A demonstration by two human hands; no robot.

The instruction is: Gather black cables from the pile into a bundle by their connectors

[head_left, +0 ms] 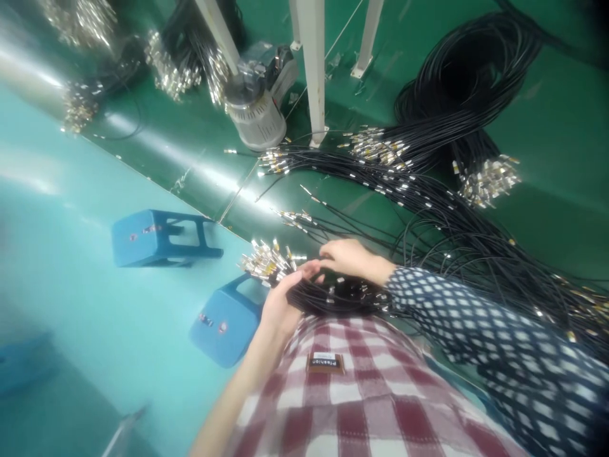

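A bundle of black cables with silver and yellow connector ends lies across the front of my checked apron. Wrapped round the bundle just behind its connectors is my left hand. My right hand, in a dark patterned sleeve, is bent over the cables, its fingertips meeting the left hand's fingers by a silver connector; whether they pinch a single cable is too small to tell. Beyond the hands, more loose black cables stretch over the green table.
Coiled black cables lie at the upper right. A grey and black device stands near white metal posts. More connector bundles are at the upper left. Two blue stools are on the floor to the left.
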